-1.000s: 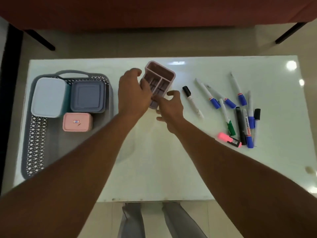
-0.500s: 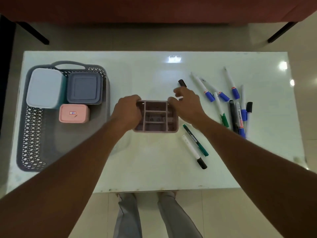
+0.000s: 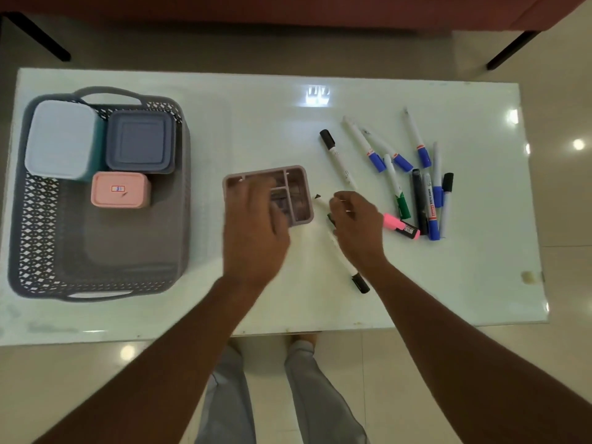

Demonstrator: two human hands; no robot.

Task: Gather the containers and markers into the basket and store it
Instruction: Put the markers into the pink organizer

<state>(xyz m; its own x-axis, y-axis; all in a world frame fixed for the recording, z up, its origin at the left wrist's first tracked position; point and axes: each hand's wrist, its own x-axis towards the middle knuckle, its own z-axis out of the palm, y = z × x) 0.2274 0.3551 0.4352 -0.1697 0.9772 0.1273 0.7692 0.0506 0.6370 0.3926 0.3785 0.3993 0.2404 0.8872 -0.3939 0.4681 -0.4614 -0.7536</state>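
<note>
The grey basket (image 3: 38,251) sits at the table's left end. It holds a white-lidded container (image 3: 61,139), a grey-blue container (image 3: 141,141) and a small pink container (image 3: 120,190). A pink divided organizer (image 3: 298,187) stands upright mid-table. My left hand (image 3: 253,232) is blurred over its near left part, fingers spread. My right hand (image 3: 355,229) is curled down just right of it, fingers closed on a marker (image 3: 322,205). A white marker with a black cap (image 3: 350,272) runs out below that hand. Several loose markers (image 3: 423,200) lie further right.
A pink highlighter (image 3: 402,227) lies right beside my right hand. Another black-capped marker (image 3: 336,155) lies behind the organizer's right side. The white table's near edge (image 3: 160,338) is above my legs. Dark furniture legs (image 3: 509,49) stand beyond the far edge.
The organizer was tipped and brought down from the far middle, two markers dropping out, and now stands on the table. My left hand has let go of it; my right hand moved onto the fallen markers.
</note>
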